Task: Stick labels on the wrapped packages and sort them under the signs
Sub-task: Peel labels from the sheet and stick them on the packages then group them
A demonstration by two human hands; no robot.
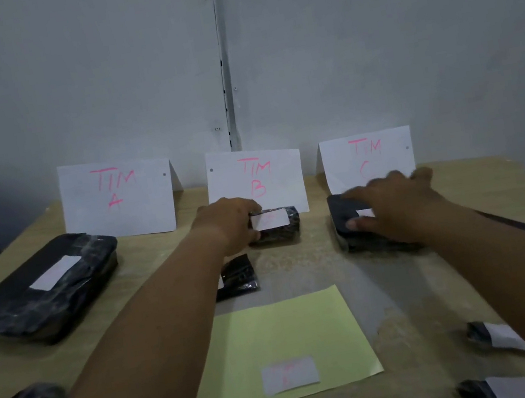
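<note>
A plain grey wall (367, 42) stands behind everything, with a thin metal strip (225, 76) running down it. Below it lies a flat, pale wooden surface (316, 259), rubbed and patchy in the middle.

Three folded white paper signs stand at the back, written in pink: the TIM A sign (117, 198), the TIM B sign (256, 179) and the TIM C sign (367, 155).

The big package (43, 287) is long and flat, wrapped in shiny, crinkly black plastic, with a white label on top. It lies in front of the TIM A sign.

A smooth yellow sheet (285, 341) lies near the person, with one white label (290, 375) stuck on it.

The right hand (401, 206) lies flat on a flat black package (348, 219) in front of the TIM C sign, fingers (355, 199) spread out.

The left hand (232, 226) holds a small black package (276, 226) with a white label, in front of the TIM B sign. Its fingers seem to curl around the package's end, but it is blurry.

More small black packages lie about: one (239, 275) under the left arm and others at the near edges.
</note>
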